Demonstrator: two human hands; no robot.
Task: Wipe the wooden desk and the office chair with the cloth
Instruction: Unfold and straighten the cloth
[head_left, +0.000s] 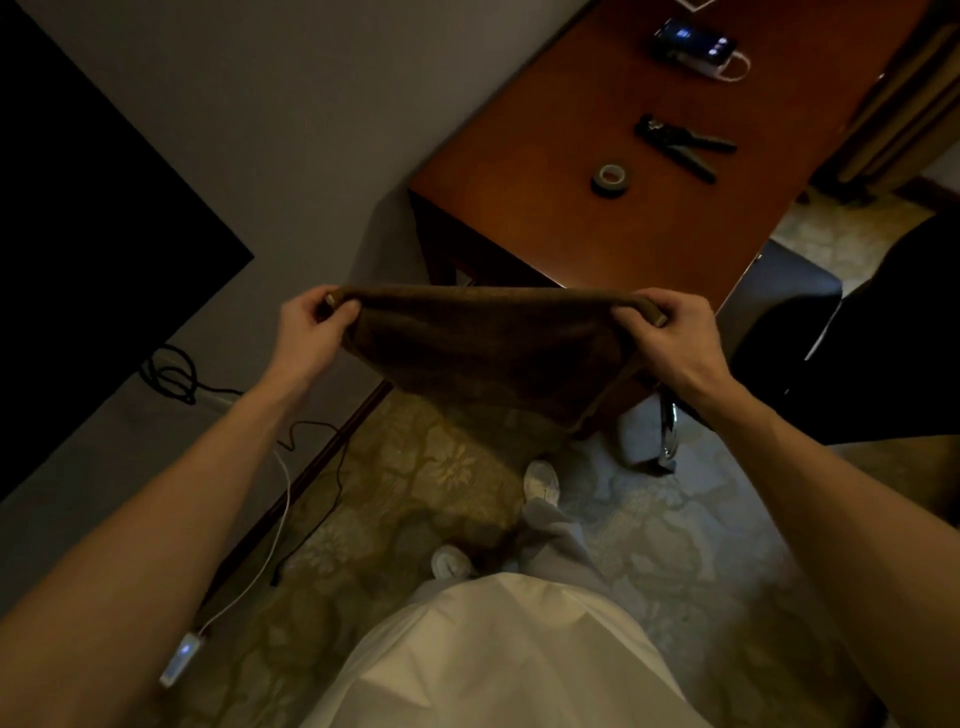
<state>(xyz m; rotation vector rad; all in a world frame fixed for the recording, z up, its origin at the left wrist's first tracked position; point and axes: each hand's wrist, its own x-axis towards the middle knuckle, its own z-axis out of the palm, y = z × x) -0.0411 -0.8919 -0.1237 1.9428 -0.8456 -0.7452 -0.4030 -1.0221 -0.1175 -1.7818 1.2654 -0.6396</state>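
Observation:
A dark brown cloth (488, 353) hangs stretched in the air in front of me, above the carpet. My left hand (311, 327) pinches its top left corner and my right hand (675, 332) pinches its top right corner. Beyond the cloth stands the reddish wooden desk (545, 171), its near corner just behind the cloth's top edge. The black office chair (852, 332) is at the right, beside the desk; its metal base (667, 441) shows below my right wrist.
On the desk lie a roll of tape (610, 179), a black hand tool (680, 145) and a phone on a white power bank (698, 44). A dark screen (78, 234) fills the left wall. Cables (291, 499) trail along the baseboard. My feet stand on patterned carpet.

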